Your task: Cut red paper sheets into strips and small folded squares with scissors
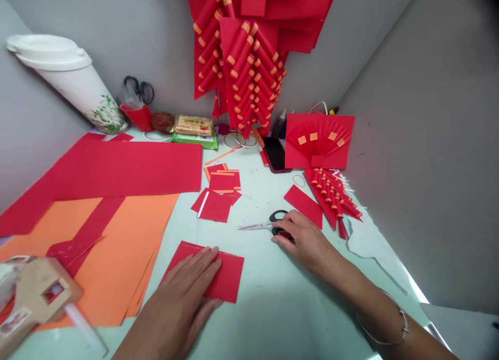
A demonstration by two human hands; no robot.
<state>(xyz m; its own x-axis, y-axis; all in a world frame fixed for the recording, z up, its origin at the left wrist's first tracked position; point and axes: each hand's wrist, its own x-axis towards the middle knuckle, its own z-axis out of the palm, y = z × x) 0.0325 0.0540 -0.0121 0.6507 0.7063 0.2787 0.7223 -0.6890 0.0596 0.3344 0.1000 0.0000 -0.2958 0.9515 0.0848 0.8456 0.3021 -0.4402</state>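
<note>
My left hand (pixel 191 292) lies flat with its fingers stretched out over a red paper piece (pixel 230 271) near the front of the table. The thumb rests at the paper's lower edge. To the right, my right hand (pixel 300 235) has its fingers around the black handles of a pair of scissors (pixel 259 227). The scissors lie low over the table, blades pointing left and nearly together. Between and beyond the hands is a loose pile of small red paper pieces (pixel 216 206), one with a white strip. Red squares with orange strips (pixel 224 181) lie just behind them.
Large red sheets (pixel 128 167) and orange sheets (pixel 132 245) cover the left side, with a hot glue gun (pixel 47 292) in front. Paper firecracker decorations (pixel 249 74) hang at the back. A phone (pixel 275 154), a red paper fan card (pixel 319 141) and a red rectangle (pixel 304 204) lie right.
</note>
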